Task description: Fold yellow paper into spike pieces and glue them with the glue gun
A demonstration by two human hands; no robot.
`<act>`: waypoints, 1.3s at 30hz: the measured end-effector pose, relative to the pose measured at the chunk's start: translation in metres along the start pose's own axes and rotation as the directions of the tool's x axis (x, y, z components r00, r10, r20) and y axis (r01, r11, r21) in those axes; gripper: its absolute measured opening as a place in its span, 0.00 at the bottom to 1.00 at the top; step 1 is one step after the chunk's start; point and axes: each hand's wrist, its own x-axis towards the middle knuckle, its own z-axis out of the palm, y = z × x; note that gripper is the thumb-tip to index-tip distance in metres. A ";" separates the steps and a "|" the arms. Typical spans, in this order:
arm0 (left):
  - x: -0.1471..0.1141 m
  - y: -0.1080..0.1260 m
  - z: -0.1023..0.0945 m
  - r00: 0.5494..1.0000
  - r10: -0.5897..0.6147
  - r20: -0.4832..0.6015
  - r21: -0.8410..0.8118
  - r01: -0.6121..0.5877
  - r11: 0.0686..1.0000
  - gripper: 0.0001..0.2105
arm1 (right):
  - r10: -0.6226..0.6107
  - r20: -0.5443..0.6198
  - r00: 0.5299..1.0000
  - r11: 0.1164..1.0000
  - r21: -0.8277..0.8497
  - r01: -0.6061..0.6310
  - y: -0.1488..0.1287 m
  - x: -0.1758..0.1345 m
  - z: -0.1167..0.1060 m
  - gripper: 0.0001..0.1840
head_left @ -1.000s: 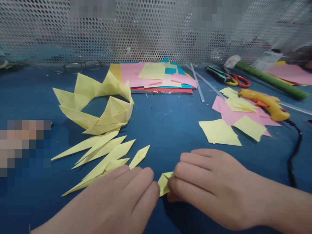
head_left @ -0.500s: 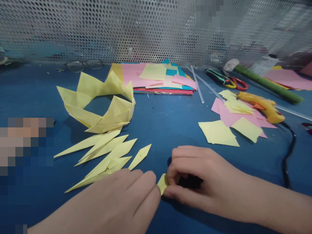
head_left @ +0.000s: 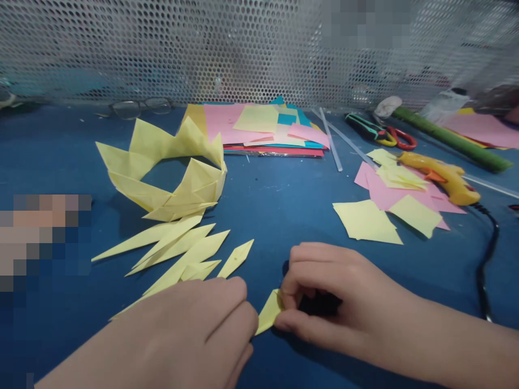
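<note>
A small folded yellow paper piece (head_left: pixel 268 312) lies near the front of the blue table (head_left: pixel 275 210), pinched between both hands. My left hand (head_left: pixel 190 329) holds its left end with curled fingers. My right hand (head_left: pixel 336 294) grips its right end between thumb and fingertips. Most of the piece is hidden under the hands. Just left of them lie several pointed yellow folded petals (head_left: pixel 178 251). Behind those stands a ring of joined yellow paper points (head_left: pixel 162 173).
Loose yellow squares (head_left: pixel 367 221) and pink sheets (head_left: pixel 389 192) lie at the right with a yellow glue gun (head_left: pixel 441 175) and its black cord (head_left: pixel 488 254). A coloured paper stack (head_left: pixel 259 127), glue sticks (head_left: pixel 330 140), scissors (head_left: pixel 385 135), glasses (head_left: pixel 135 108) and a perforated metal screen (head_left: pixel 243 48) are behind.
My right hand's fingers have curled from flat to a pinch on the yellow piece. My left hand has drawn back slightly, and more of the piece shows between the hands.
</note>
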 end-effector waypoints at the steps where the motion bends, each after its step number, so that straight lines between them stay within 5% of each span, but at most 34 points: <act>1: 0.001 0.001 0.002 1.000 -0.002 -0.024 -0.002 0.002 1.000 0.13 | -0.001 0.000 1.000 1.000 0.000 0.001 0.000 0.000 0.000 0.08; 18: 0.002 0.012 0.011 0.993 0.063 -0.101 0.096 -0.053 0.994 0.12 | 0.047 -0.058 0.997 0.999 -0.007 -0.047 -0.005 -0.003 0.005 0.06; 28: -0.003 0.003 0.004 0.991 0.132 -0.018 0.135 -0.128 0.983 0.15 | 0.088 -0.098 0.991 0.996 0.018 -0.087 -0.003 -0.005 0.009 0.07; 34: 0.007 0.003 0.006 1.000 0.030 0.007 0.054 -0.030 0.998 0.11 | 0.114 -0.086 0.990 0.993 0.047 -0.111 -0.003 -0.004 0.008 0.08; 39: 0.012 0.005 0.004 0.979 0.161 -0.124 0.132 -0.144 0.981 0.14 | 0.161 -0.093 0.983 0.985 0.081 -0.153 -0.004 -0.007 0.010 0.06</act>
